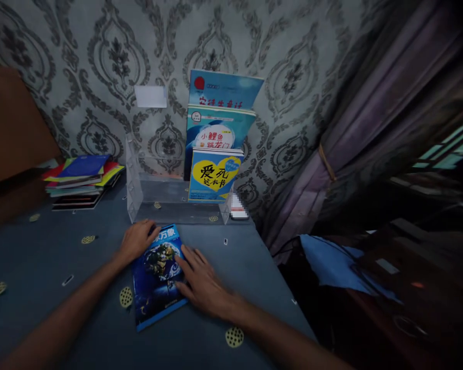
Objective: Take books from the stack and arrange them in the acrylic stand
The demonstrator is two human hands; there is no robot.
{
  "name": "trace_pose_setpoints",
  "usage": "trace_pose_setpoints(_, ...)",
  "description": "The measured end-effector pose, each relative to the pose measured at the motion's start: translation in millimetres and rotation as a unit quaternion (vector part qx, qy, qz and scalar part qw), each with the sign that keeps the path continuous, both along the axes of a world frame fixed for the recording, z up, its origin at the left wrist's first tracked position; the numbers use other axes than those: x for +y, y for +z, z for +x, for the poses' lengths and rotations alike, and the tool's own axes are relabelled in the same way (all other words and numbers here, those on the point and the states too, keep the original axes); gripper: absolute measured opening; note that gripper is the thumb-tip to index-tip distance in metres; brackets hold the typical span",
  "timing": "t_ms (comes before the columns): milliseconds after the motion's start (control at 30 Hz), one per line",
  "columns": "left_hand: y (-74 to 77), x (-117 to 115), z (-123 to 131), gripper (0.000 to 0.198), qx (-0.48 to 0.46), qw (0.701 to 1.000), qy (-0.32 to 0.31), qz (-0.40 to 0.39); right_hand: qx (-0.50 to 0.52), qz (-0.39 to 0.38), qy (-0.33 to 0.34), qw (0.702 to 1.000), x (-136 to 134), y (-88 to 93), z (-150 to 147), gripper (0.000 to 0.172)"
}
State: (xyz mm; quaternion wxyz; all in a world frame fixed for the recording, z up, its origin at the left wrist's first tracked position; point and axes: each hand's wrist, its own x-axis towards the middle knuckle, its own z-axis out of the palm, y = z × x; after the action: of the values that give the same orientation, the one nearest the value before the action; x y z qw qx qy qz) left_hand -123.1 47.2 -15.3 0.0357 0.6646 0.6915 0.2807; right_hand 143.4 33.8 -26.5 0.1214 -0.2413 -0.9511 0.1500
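Note:
A blue book (158, 303) with a globe picture on its cover lies on the table, slightly turned. My left hand (141, 240) rests at its top left corner, fingers extended and partly covering the title. On the right edge lies my right hand (202, 282), its fingers spread over the cover. Just beyond the book stands a clear plastic book rack (133, 180). Upright in its right half are a book with a yellow heart (215, 174), a teal book (221, 128) behind it and a taller blue book (226, 87) at the back.
A stack of colourful books (81, 180) lies at the back left of the patterned table (100, 329). A small blurred-out white item (238, 208) sits right of the rack. A tied curtain (312, 169) hangs at the right, above a blue cloth (332, 264) and dark clutter beyond the table's edge.

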Motion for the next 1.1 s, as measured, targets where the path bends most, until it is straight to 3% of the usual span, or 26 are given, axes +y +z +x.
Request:
trace_pose_setpoints(167,9.8,5.2,-7.5,0.041,-0.093,0.995,-0.014,-0.016,0.017,-0.063,-0.029,0.997,4.8,-1.7,3.8,0.071)
trace_pose_setpoints(300,18.2,7.8,-9.8,0.047,-0.164,0.985,-0.039,-0.036,0.119,-0.15,-0.042,0.981,11.4,-13.0,3.4,0.079)
trace_pose_setpoints(400,26.3,6.4,-5.2,0.048,-0.218,0.973,-0.063,-0.042,0.222,-0.261,-0.08,0.936,10.3,-16.6,-3.7,0.077)
trace_pose_setpoints(533,36.4,3.2,2.2,0.043,-0.3,0.951,-0.068,-0.027,0.335,-0.421,-0.09,0.838,3.9,-11.2,-16.3,0.052)
trace_pose_setpoints(633,38.9,3.7,5.6,0.037,-0.375,0.927,-0.026,0.011,0.37,-0.452,-0.11,0.804,2.5,-7.3,-18.4,0.043)
trace_pose_setpoints(767,32.4,2.7,19.2,0.052,-0.479,0.875,0.028,0.063,0.4,-0.402,-0.14,0.812,8.7,-6.5,-12.6,0.041)
trace_pose_setpoints(900,18.7,-11.8,51.6,0.057,-0.561,0.826,0.019,0.048,0.432,-0.34,-0.167,0.819,18.4,-4.9,-6.3,0.037)
trace_pose_setpoints(967,13.9,-21.9,68.2,0.051,-0.677,0.733,-0.002,-0.064,0.443,-0.323,-0.178,0.817,22.3,-3.4,-4.2,0.036)
trace_pose_setpoints(1000,12.7,-26.6,74.9,0.048,-0.706,0.702,-0.006,-0.096,0.448,-0.319,-0.185,0.814,23.5,-2.7,-3.7,0.036)
trace_pose_setpoints(1033,12.3,-30.5,80.0,0.045,-0.727,0.676,-0.004,-0.122,0.453,-0.32,-0.19,0.81,24.3,-2.0,-3.6,0.037)
trace_pose_setpoints(1100,13.4,-35.8,85.8,0.043,-0.745,0.65,0.01,-0.146,0.459,-0.333,-0.201,0.799,24.1,-0.9,-4.6,0.04)
